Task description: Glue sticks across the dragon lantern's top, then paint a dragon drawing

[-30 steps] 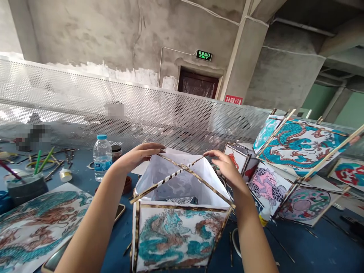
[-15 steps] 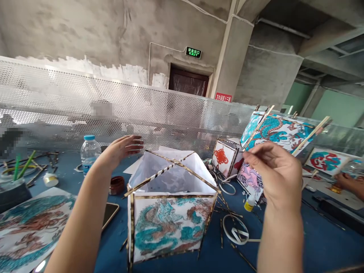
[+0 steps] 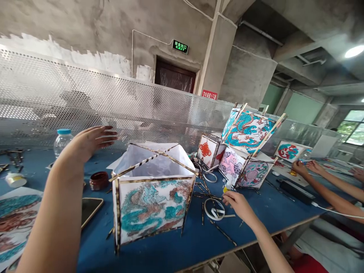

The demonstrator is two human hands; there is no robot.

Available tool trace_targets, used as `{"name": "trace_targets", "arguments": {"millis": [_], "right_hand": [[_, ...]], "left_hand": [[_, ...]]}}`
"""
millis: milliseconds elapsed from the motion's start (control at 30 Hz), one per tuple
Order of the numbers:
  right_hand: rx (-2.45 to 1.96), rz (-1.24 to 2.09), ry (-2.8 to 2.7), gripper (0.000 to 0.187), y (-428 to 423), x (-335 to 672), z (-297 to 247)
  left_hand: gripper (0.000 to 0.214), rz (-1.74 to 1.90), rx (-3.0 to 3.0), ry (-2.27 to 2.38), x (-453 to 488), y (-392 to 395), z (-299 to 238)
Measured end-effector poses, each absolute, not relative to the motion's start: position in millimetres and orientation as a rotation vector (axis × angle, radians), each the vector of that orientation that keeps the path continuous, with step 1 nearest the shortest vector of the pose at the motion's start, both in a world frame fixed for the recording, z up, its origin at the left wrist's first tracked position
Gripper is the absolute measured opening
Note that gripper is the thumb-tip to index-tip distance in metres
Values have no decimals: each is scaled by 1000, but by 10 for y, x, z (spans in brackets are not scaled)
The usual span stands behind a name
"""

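Observation:
My left hand (image 3: 92, 141) is raised above the table, left of the paper lantern, with its fingers stretched out and nothing in it. At the right, my right hand (image 3: 237, 204) has its fingertips closed at a small white bottle with a yellow label (image 3: 227, 187); the fingers cover its lower part. Between my hands stands the paper lantern (image 3: 155, 212), open on top, with a teal and brown dragon on its front panel and dark-mottled sticks along its edges. Two crossed sticks (image 3: 159, 153) lie over its opening.
Around the lantern are a jar of dark red paint (image 3: 98, 181), a phone (image 3: 91, 212), a water bottle (image 3: 63, 142) and a tape-like white loop (image 3: 214, 209). Other decorated lanterns (image 3: 250, 131) stand at the back right. Another person's hands (image 3: 305, 167) are farther right.
My right hand has come down from its raised position to the small bottle. My left hand remains raised and open. The view has swung to the right, showing more of the table there.

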State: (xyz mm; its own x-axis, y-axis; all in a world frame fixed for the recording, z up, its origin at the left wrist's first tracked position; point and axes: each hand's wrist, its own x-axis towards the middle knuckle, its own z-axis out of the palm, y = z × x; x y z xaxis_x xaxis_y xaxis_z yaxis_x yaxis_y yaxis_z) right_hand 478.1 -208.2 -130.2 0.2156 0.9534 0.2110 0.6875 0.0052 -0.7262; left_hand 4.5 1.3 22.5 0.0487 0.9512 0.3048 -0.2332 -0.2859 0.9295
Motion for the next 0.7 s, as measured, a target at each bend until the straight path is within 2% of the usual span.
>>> {"name": "trace_targets", "arguments": {"millis": [200,300,400,533,700], "right_hand": [[-1823,436,-1381,28,-2125,4924,-1427],[-1913,293,-1334,37,-2092,5073,-1458],[-2004,124,-1221,38,-1993,5228,-1515],[-2018,99,-1189,48,-1792,5342,-1607],[-1968,118,-1255,26,-1625,5336,-1685]], "left_hand": [[22,1448,1269,850,10,15,249],[17,1458,1249,847,6,-20,264],[18,1484,1239,817,-17,-32,254],[23,1449,1247,828,-94,22,226],[23,1417,1259,799,-181,88,214]]}}
